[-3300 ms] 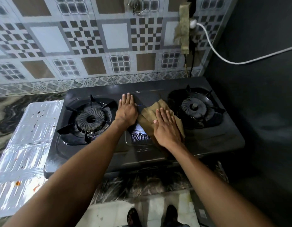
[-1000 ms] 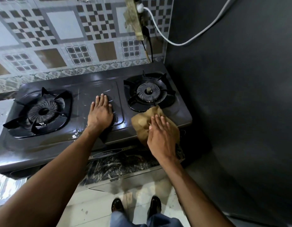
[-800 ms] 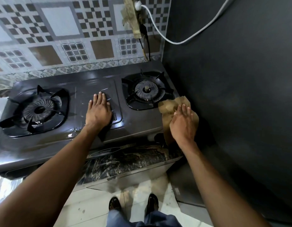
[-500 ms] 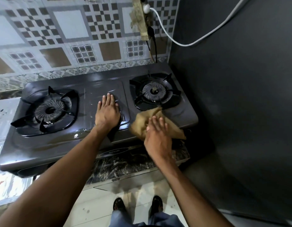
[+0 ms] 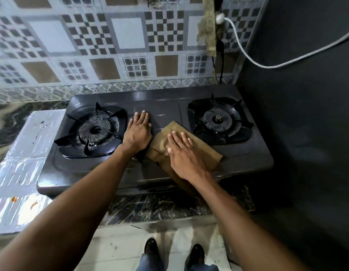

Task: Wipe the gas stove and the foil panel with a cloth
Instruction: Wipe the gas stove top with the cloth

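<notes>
the right hand [image 5: 182, 151] lies flat, palm down with fingers spread, pressing a limp, creased brown cloth [image 5: 201, 151] onto the smooth dark top of the gas stove [image 5: 248, 159], between the two burners; the cloth's near end droops over the stove's front edge. just beside it, the left hand [image 5: 138, 132] rests open and flat, fingers together, on the stove's glossy centre plate, gripping nothing. the left burner [image 5: 94, 130] and right burner [image 5: 217, 119] are round, ribbed metal rings set in shallow wells, each ringed by pointed black pan supports. to the left of the stove lies the foil panel [image 5: 27, 153], shiny, wrinkled silver sheet with small reddish and dark specks. the stove sits on a veined dark marble counter [image 5: 165, 206]. behind it rises a patterned tile wall [image 5: 111, 45], and a white cable [image 5: 267, 63] curves across the matte dark side wall
</notes>
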